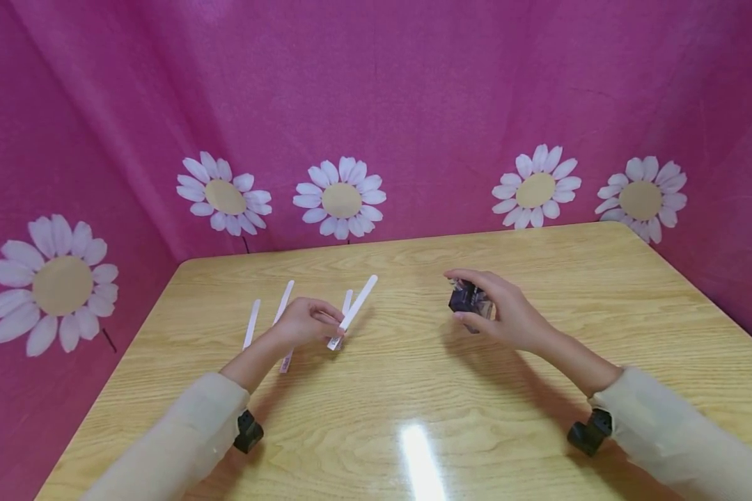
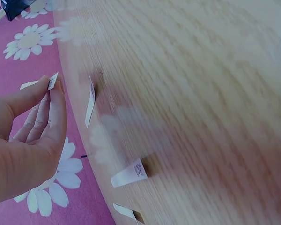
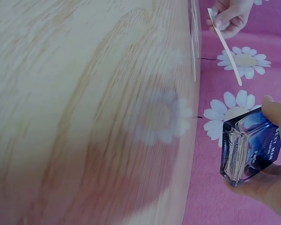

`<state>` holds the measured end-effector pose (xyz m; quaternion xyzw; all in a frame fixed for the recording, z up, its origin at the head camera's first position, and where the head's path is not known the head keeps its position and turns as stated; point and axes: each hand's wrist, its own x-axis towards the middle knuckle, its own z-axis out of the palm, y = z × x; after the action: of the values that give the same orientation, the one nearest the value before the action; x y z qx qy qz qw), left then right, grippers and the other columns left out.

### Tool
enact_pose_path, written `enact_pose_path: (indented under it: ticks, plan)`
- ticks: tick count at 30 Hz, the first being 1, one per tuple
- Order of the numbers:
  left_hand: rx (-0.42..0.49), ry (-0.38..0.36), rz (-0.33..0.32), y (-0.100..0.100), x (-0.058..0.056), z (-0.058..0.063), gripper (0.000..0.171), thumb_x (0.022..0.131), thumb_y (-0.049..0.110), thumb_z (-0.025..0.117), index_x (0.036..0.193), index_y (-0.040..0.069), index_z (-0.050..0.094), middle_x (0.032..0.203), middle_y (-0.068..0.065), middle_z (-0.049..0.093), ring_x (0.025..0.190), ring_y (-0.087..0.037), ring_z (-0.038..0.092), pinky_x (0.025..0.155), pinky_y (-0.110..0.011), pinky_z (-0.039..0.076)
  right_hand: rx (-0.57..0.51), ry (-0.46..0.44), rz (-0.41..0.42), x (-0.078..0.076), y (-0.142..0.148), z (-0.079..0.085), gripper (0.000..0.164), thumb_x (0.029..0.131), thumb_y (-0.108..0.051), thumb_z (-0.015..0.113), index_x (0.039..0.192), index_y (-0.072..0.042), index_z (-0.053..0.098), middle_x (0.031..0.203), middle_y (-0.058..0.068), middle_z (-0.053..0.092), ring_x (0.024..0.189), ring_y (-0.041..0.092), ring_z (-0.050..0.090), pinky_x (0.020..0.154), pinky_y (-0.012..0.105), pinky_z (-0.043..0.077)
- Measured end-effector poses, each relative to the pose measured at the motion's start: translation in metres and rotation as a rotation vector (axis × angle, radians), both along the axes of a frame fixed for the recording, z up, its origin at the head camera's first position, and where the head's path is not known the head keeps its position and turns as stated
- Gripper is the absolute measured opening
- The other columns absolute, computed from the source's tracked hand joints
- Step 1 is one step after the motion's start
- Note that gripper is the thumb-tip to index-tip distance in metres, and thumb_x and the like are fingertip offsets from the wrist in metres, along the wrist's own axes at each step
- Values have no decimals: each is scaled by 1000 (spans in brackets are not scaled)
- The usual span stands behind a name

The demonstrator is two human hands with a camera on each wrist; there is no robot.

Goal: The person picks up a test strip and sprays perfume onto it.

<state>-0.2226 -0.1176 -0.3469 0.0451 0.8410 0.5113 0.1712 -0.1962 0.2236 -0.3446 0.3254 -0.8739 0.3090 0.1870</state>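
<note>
My left hand [image 1: 303, 321] pinches a white paper scent strip [image 1: 360, 300] between thumb and fingers, raised off the table and slanting away to the right. Other white strips lie by that hand: one [image 1: 251, 323] to its left, another [image 1: 283, 300] partly hidden beneath it, and a third [image 1: 348, 298] just behind the held strip. Dark print marks the near ends of some. My right hand [image 1: 507, 309] grips a dark blue glass perfume bottle [image 3: 253, 147] with lettering on its side, thumb and fingers on opposite sides. It hangs above the table, apart from the strip.
Beneath both hands spreads a wood-grain table [image 1: 376, 403], its far edge against a pink curtain [image 1: 413, 111] printed with white daisies. A bright light reflection lies on the near part. Dark wrist cameras sit at both sleeves.
</note>
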Motion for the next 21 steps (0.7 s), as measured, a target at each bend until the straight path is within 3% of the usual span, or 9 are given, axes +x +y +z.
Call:
enact_pose_path:
  ticks: [10,21]
  plan:
    - [12,-15,-24,7,4,1,24,85,2,69,107,-6,65,90,-15,75,72,-8,69,72,-29,60,-6,-18,16,-1,-6,2,62,79,-10,78,135,-15,52,132,6,59,117,21,57,94,41,50]
    - [73,-35,-58,16,9,1,28,84,-1,67,110,-10,65,86,-13,75,62,-3,62,62,-22,52,2,-4,34,-5,-14,1,64,79,-10,78,136,-15,51,133,6,59,121,24,56,99,44,48]
